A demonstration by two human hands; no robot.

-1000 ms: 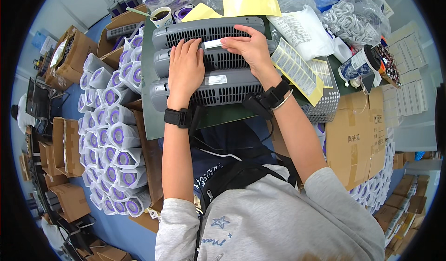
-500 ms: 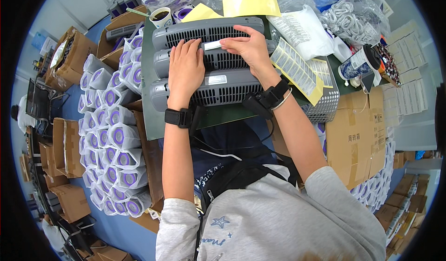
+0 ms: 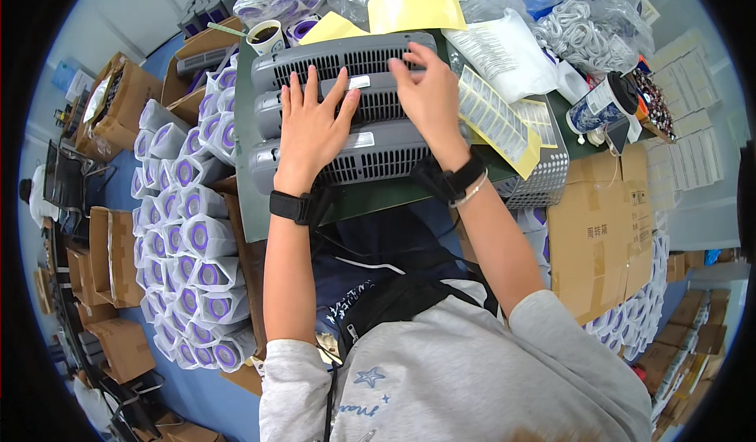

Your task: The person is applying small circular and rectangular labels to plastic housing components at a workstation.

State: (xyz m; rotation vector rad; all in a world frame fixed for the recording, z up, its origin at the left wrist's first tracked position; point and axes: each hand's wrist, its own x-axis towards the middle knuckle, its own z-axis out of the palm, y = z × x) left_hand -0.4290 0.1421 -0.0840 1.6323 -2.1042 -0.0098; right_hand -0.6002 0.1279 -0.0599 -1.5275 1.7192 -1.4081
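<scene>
Three long grey slotted plastic housings lie side by side on the table: a far housing [image 3: 354, 51], a middle housing [image 3: 378, 105] and a near housing [image 3: 394, 159]. A small white label [image 3: 359, 82] is on the middle one, another white label [image 3: 361, 139] on the near one. My left hand [image 3: 313, 127] rests with fingers spread across the middle housing, its thumb close beside that label. Over the right end of the middle housing hovers my right hand [image 3: 428, 92], fingers loosely bent, thumb and forefinger apart, slightly blurred, nothing visible in them.
Yellow-backed label sheets [image 3: 504, 123] lie right of the housings, near a white packet [image 3: 504, 52] and a patterned tumbler [image 3: 598, 110]. A paper cup [image 3: 266, 39] of dark liquid stands at the far left. Wrapped purple-ended cylinders [image 3: 193, 237] are stacked left; a cardboard box [image 3: 594, 237] stands right.
My right hand has let go of the white label, now on the middle housing, and drawn up and right. My left hand has spread its fingers and shifted slightly; the view has shifted a little.
</scene>
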